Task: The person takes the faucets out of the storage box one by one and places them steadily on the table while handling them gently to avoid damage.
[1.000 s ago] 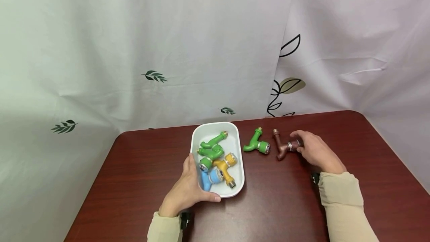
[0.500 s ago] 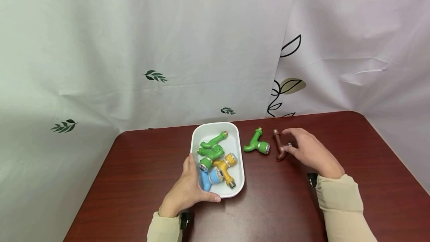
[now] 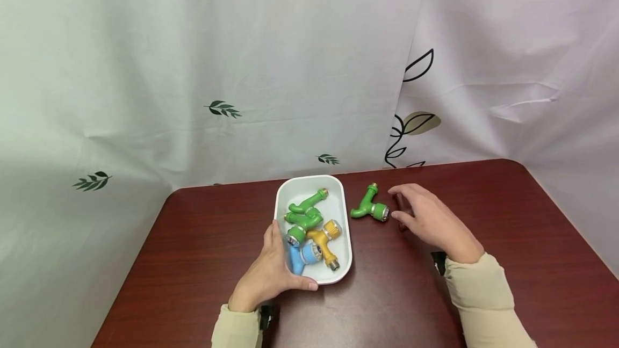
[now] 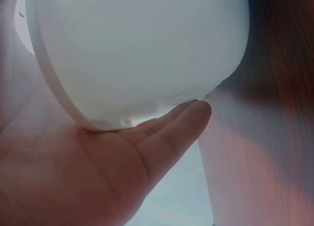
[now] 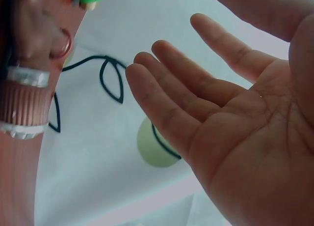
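My left hand (image 3: 268, 273) rests against the near left corner of a white plastic tray (image 3: 345, 203), its straight fingers along the side wall and its thumb along the near end. Inside the tray lie two green taps (image 3: 303, 222), a yellow tap (image 3: 324, 241) and a blue tap (image 3: 304, 255). My right hand (image 3: 430, 224) hovers over a brown tap (image 5: 24, 103), fingers extended and palm bare. That hand largely hides the brown tap in the head view; the right wrist view shows it apart from the fingers. Just left of the right fingertips, another green tap (image 3: 369, 205) lies on the table.
The dark red wooden table (image 3: 193, 262) ends at a white curtain (image 3: 271, 69) printed with leaves, close behind the tray and the taps. The table's right edge slopes away beyond the right arm.
My right hand has moved left from the brown tap's knob until it stands over the tap's body, close to the loose green tap. Left hand, tray and taps look unmoved.
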The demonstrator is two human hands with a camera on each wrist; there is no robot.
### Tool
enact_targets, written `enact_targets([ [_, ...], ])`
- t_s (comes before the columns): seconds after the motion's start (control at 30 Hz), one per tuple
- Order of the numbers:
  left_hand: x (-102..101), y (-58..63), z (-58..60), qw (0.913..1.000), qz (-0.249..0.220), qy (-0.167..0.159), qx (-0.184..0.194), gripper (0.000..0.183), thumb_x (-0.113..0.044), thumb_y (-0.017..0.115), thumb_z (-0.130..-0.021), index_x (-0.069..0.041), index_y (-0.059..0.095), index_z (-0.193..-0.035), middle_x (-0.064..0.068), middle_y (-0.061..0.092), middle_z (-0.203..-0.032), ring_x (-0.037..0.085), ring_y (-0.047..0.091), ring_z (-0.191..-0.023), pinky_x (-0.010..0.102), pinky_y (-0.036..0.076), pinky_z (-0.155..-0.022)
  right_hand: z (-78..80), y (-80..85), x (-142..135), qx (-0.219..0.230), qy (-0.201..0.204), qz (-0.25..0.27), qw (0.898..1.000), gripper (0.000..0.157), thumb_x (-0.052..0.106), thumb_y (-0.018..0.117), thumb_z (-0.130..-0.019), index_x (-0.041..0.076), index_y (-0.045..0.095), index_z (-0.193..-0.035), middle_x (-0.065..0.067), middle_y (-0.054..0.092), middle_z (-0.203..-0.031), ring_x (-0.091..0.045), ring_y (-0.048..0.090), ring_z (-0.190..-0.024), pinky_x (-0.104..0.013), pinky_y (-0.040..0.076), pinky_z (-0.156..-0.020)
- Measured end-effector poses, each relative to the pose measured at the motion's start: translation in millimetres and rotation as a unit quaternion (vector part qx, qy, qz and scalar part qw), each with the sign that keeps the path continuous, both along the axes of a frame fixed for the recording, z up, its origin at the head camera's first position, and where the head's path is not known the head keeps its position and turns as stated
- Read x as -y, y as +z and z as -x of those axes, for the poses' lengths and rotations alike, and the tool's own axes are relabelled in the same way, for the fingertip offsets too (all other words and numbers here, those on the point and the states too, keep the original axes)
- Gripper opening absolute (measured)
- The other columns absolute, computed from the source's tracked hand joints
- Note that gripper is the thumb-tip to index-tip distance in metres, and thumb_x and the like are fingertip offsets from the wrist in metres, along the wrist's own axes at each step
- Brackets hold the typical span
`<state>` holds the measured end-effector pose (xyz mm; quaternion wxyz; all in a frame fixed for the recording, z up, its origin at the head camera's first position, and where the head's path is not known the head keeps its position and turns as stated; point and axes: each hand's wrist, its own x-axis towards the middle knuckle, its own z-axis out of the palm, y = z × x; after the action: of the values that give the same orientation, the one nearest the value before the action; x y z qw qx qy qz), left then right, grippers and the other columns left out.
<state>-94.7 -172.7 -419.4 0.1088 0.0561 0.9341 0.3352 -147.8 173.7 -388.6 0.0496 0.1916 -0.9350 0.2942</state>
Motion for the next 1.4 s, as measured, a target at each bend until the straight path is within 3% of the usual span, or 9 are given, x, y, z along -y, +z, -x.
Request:
enact_targets([
  [0.23,0,-0.6,1.0,1.0000,-0.002,-0.001,-0.002,0.160,-0.062,0.094,-0.052,0.005,-0.006,-0.158,0.023,0.002,-0.164,0.039,0.035,-0.141,0.046,0.043,-0.104,-4.0,1.5,18,-0.020,0.019,0.011,1.000,0.039,0.006,0.074,-0.090,0.002,0.061,-0.126,-0.015,0.060,-0.128,-0.032,0.055,-0.122,-0.051,0.043,-0.102],
  [0.57,-1,-0.9,1.7,1.0000,-0.008,-0.003,-0.005,0.159,-0.059,0.095,-0.052,0.005,-0.005,-0.158,0.022,0.005,-0.163,0.038,0.035,-0.141,0.047,0.043,-0.104,-12.1,0.0,45,-0.055,0.050,0.018,0.997,0.051,0.011,0.078,-0.088,0.003,0.058,-0.134,-0.016,0.058,-0.134,-0.033,0.051,-0.129,-0.051,0.040,-0.108],
  [0.93,-1,-1.7,1.9,0.9997,-0.020,-0.006,-0.013,0.159,-0.057,0.096,-0.052,0.005,-0.004,-0.158,0.023,0.007,-0.162,0.038,0.036,-0.140,0.047,0.042,-0.106,-20.8,-2.4,69,-0.078,0.079,0.017,0.994,0.050,0.012,0.080,-0.087,0.005,0.060,-0.132,-0.011,0.058,-0.133,-0.027,0.054,-0.124,-0.046,0.044,-0.104],
  [1.17,-1,-1.2,0.7,0.9999,-0.010,-0.006,-0.007,0.158,-0.059,0.095,-0.053,0.006,-0.005,-0.157,0.023,0.006,-0.162,0.039,0.037,-0.140,0.047,0.043,-0.104,-27.7,-9.3,85,-0.105,0.124,0.010,0.987,0.049,0.011,0.082,-0.085,0.004,0.061,-0.128,-0.012,0.059,-0.130,-0.027,0.057,-0.120,-0.043,0.047,-0.101],
  [1.4,0,-1.4,0.4,0.9999,-0.001,-0.010,-0.010,0.159,-0.062,0.093,-0.053,0.007,-0.004,-0.157,0.024,0.004,-0.162,0.039,0.037,-0.140,0.046,0.044,-0.104,-33.9,-16.4,102,-0.100,0.156,0.007,0.983,0.048,0.010,0.081,-0.084,0.004,0.062,-0.128,-0.011,0.058,-0.128,-0.025,0.056,-0.119,-0.042,0.046,-0.101],
])
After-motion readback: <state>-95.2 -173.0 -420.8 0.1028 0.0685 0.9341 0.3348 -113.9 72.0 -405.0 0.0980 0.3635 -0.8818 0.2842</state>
